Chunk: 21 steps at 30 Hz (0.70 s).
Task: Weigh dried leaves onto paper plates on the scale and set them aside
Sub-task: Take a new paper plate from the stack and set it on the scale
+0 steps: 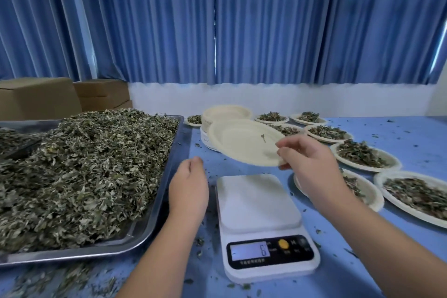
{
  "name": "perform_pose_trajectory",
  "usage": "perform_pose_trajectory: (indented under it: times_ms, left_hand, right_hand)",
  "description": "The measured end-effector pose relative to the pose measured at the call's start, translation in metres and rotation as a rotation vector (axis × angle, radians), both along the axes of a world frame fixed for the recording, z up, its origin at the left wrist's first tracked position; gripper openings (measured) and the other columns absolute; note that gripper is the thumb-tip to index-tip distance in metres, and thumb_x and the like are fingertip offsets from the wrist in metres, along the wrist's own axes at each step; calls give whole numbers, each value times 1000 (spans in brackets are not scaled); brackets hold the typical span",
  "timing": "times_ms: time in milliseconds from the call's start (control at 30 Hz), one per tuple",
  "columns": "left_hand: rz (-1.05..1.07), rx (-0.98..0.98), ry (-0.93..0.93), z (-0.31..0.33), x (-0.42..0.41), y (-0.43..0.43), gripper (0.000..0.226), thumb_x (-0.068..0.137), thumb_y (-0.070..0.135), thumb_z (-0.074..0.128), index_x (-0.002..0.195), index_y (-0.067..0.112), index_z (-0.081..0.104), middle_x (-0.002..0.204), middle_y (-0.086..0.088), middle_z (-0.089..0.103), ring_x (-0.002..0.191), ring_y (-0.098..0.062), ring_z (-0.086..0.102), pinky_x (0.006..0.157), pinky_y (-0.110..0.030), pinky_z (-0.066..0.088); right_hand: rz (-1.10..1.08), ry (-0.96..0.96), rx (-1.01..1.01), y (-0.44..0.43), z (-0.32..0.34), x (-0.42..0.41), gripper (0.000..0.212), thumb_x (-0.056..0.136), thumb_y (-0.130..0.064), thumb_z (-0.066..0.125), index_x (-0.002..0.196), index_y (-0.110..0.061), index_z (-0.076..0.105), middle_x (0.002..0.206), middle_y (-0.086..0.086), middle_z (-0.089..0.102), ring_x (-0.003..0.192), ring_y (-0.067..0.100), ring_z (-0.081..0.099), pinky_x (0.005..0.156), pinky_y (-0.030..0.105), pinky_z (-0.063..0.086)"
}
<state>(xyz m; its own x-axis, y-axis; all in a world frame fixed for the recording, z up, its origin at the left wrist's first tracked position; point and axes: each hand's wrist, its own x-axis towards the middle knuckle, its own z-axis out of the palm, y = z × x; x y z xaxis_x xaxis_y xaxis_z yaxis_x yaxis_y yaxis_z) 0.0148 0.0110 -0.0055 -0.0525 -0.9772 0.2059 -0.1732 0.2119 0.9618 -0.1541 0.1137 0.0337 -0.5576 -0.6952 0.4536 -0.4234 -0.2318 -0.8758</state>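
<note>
A paper plate (pixel 242 143) is pinched at its near rim by the right hand (pixel 307 162) and held tilted beyond the scale (pixel 258 203). The left hand (pixel 189 184) is loosely curled, with nothing gripped. The scale's display is blurred. The tray (pixel 154 225) of dried leaves (pixel 84 164) is cut off at the left.

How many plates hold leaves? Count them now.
8 filled plates: one left of the empty stack; four far right; three nearer right, one partly behind the right hand. More may be off-frame.
</note>
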Motion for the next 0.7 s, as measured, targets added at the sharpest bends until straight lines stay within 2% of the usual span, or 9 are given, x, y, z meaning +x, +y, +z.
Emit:
perform_pose_trajectory:
  times_ms: [67,200,267,367,433,467,533,600,700]
  left_hand:
    - [-31,64,103,7,2,8,34,103,43,31,103,25,60,89,4,63,81,-11,56,64,-30,38]
    - [-148,241,237,17,5,17,44,104,45,29,106,20,65,90,0,69,70,-9,64,65,-30,41]
    - [-180,268,232,16,7,17,42,102,45,34,111,18,65,96,-3,69,76,-14,62,69,-31,43]
    - [-210,272,167,13,12,15,37,96,34,48,119,6,57,84,1,60,73,-17,55,70,-33,42]
    - [-212,251,117,12,14,15,33,92,26,53,122,12,58,85,3,60,70,-16,54,65,-30,43]
    - [-203,242,100,12,14,16,31,91,23,55,121,18,59,87,2,62,67,-14,56,61,-27,43]
    - [-200,227,77,13,14,18,29,91,18,58,120,24,58,82,0,64,51,-7,55,46,-19,41]
    - [-203,208,67,13,14,19,29,92,14,58,119,22,58,79,-3,63,41,-4,51,37,-14,36]
    - [-190,186,19,12,13,20,28,93,16,57,120,23,57,88,-2,64,47,-8,52,36,-14,34]
  right_hand:
    - [45,-59,-1,13,-8,-1,21,90,0,58,86,-18,69,70,-11,66,55,4,59,55,16,50]
    - [136,-101,61,28,-17,-1,20,90,1,58,90,-14,71,63,-11,61,49,2,52,48,13,43]
    - [155,-78,97,32,-18,-2,23,90,3,58,86,-16,72,67,-7,62,50,4,50,48,14,40]
    - [158,-62,131,35,-21,-6,32,86,8,54,84,-18,72,67,-11,62,46,4,44,47,15,37]
    - [128,-56,143,36,-22,-9,36,84,9,51,85,-20,71,62,-20,61,41,4,40,42,14,36]
    - [112,-54,154,36,-22,-11,37,84,9,51,86,-22,70,67,-21,63,40,5,42,41,15,38]
    - [86,-34,196,35,-22,-12,38,84,5,52,89,-28,68,88,-17,65,46,7,49,43,19,42]
    - [66,9,257,33,-24,-15,37,85,2,54,94,-32,65,101,-12,61,55,8,55,47,22,45]
    - [47,58,321,31,-26,-17,35,85,-1,56,95,-35,61,104,-13,58,71,14,57,59,31,48]
